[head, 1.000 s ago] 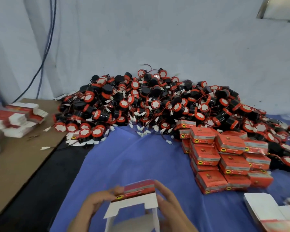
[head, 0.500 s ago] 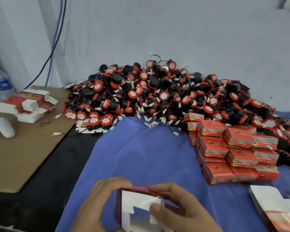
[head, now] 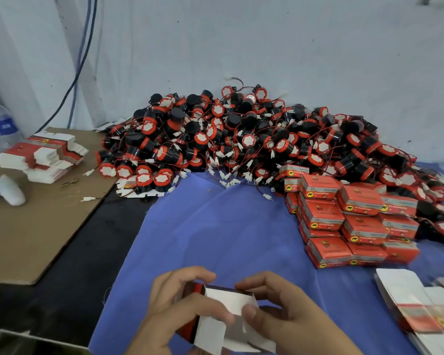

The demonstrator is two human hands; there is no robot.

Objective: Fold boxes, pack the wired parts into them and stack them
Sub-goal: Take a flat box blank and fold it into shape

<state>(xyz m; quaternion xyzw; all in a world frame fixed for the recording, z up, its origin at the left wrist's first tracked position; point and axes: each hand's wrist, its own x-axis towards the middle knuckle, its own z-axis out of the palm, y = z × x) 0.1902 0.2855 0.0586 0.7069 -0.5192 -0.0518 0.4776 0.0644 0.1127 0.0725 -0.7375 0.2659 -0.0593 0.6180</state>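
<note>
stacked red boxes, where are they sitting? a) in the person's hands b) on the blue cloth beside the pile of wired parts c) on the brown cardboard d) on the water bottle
b: the stacked red boxes sit on the blue cloth at the right, against the pile of wired parts; the left hand and right hand grip only an unfinished box.

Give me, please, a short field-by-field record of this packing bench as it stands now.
In hand: unfinished box, white flaps open, gripped by left hand and right hand
Parts: big pile of wired parts against the back wall
Packed: stacked boxes on the blue cloth, right of centre
Blanks: flat box blanks on the cardboard sheet at left; more blanks at near right
Other: water bottle at far left
</note>
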